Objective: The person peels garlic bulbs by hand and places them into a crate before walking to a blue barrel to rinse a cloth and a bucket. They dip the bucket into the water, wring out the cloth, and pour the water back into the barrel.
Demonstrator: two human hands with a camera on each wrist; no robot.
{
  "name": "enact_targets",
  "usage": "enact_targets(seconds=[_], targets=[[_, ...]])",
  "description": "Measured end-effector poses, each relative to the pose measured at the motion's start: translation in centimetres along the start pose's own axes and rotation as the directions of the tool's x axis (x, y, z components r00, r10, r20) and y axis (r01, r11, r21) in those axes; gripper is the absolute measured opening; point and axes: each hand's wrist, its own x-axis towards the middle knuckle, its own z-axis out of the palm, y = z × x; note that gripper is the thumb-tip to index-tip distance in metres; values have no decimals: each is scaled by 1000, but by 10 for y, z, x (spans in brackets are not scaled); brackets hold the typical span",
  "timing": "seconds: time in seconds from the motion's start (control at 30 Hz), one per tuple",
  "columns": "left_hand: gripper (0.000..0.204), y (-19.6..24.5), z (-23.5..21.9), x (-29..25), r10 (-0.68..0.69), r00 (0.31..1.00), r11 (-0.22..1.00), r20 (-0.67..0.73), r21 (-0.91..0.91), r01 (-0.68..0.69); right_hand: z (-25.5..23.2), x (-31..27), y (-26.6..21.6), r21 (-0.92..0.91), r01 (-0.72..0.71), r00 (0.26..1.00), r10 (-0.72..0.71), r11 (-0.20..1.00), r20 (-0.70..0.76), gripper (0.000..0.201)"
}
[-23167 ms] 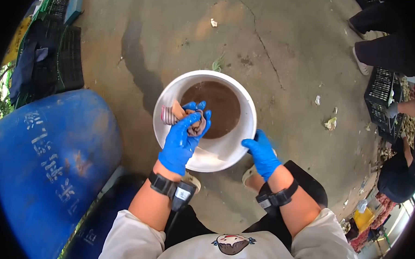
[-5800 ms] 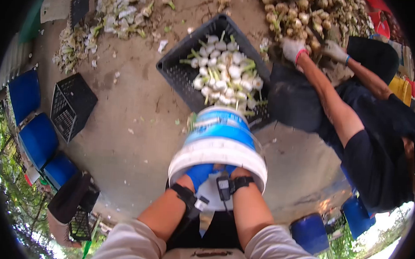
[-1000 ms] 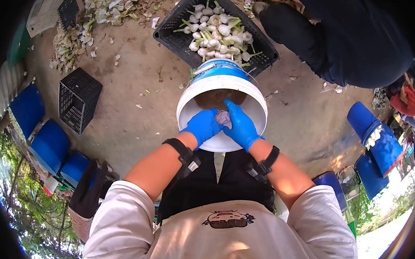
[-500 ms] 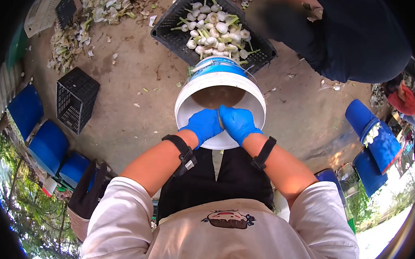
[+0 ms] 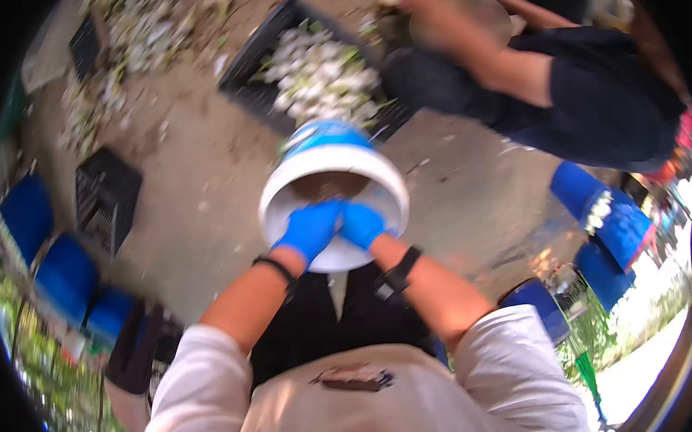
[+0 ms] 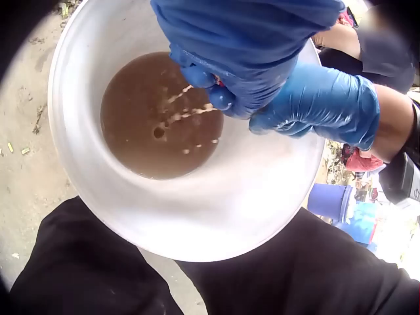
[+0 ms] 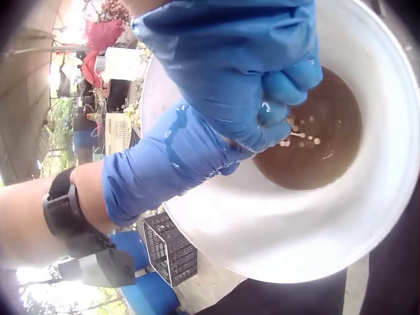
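My left hand (image 5: 312, 224) and right hand (image 5: 361, 223), in wet blue gloves, are fisted together over the mouth of a white bucket (image 5: 337, 160). They squeeze a wadded cloth, now almost wholly hidden by the fingers. Pale drops fall from the fists into brown water (image 6: 144, 131) at the bucket's bottom. In the left wrist view the left hand (image 6: 230, 56) is above and the right hand (image 6: 321, 105) comes in from the right. The right wrist view shows the left hand (image 7: 180, 161) reaching in under the right hand (image 7: 239, 79).
Beyond the bucket a black crate (image 5: 238, 78) holds white garlic bulbs (image 5: 321, 80). A person in dark clothes (image 5: 598, 103) bends at the upper right. An upright black crate (image 5: 109, 198) and blue containers (image 5: 69, 277) stand left. Garlic scraps (image 5: 150, 22) litter the ground at upper left.
A striped, greyish cloth showed between the hands a second ago; the fists now cover it and water drips. Long before, the left hand alone held it. The head view has shifted and blurred.
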Motion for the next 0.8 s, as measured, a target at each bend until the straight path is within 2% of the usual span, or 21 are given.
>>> enact_targets(seconds=[0.03, 0.07, 0.1, 0.13, 0.17, 0.2, 0.23, 0.27, 0.33, 0.37, 0.4, 0.43, 0.47, 0.5, 0.53, 0.57, 0.6, 0.67, 0.7, 0.77, 0.8], targets=[[42, 4, -7, -3, -46, 994, 999, 95, 30, 43, -19, -15, -22, 86, -20, 999, 16, 996, 43, 31], [43, 2, -7, -6, -27, 993, 999, 112, 42, 22, 18, -9, 8, 105, 248, 943, -215, 963, -255, 27], [44, 2, -9, -7, -31, 990, 1000, 134, 2, 31, 33, -1, 16, 119, 146, 964, -114, 982, -239, 27], [42, 8, -18, -9, 24, 998, 1000, 60, -17, -23, 6, -14, -3, 308, 50, 999, -44, 950, -27, 29], [36, 14, -22, -11, -85, 986, 995, 140, -42, 92, 8, -10, -5, 282, 4, 1000, -8, 959, 11, 40], [34, 14, -24, -13, -92, 984, 984, 151, -137, 113, -1, -26, -16, 7, 45, 986, -43, 999, -160, 46], [32, 13, -27, -15, -120, 978, 963, 170, -220, 157, -6, -39, -33, -265, 49, 949, -128, 963, -290, 54], [32, 7, -26, -12, -112, 980, 966, 164, -214, 146, -6, -42, -35, -266, 47, 945, -130, 963, -302, 54], [18, -6, -18, -3, -193, 880, 811, 434, -434, 392, -3, -45, -39, -2, 166, 943, -159, 986, -291, 64], [18, 7, -36, -2, -195, 885, 814, 424, -433, 387, -1, -47, -38, -8, 175, 940, -169, 985, -296, 64], [12, 22, -56, -2, -201, 789, 677, 581, -499, 540, -2, -50, -33, -269, 350, 818, -433, 897, -378, 65], [15, 33, -68, -1, -166, 672, 515, 722, -517, 683, -6, -52, -31, -524, 453, 638, -673, 721, -374, 65], [15, 24, -64, -5, -73, 622, 369, 780, -558, 743, -9, -50, -31, -498, 509, 625, -699, 702, -346, 55], [15, 18, -61, -6, -74, 624, 368, 778, -561, 742, -10, -48, -32, -500, 511, 624, -702, 700, -344, 55], [13, 13, -61, -6, -45, 594, 473, 803, -506, 721, -13, -47, -36, -391, 491, 768, -599, 779, -228, 46], [12, 10, -60, -6, -22, 558, 571, 829, -448, 688, -16, -46, -39, -287, 440, 873, -480, 851, -84, 37], [12, 9, -57, -7, -24, 558, 568, 829, -448, 690, -16, -45, -39, -286, 443, 872, -482, 850, -80, 37], [21, 14, -56, -6, -139, 692, 857, 708, -265, 442, -11, -36, -35, -348, 360, 874, -444, 866, -198, 18], [21, 18, -53, -4, -142, 690, 855, 710, -263, 447, -7, -31, -34, -344, 364, 874, -445, 866, -195, 18], [34, 30, -51, 5, -190, 875, 982, 446, 83, 170, -1, -18, -31, -403, 218, 915, -330, 889, -232, 13], [35, 35, -53, 7, -285, 853, 957, 437, 85, 277, 4, -12, -29, -404, 180, 909, -309, 897, -280, 12]])
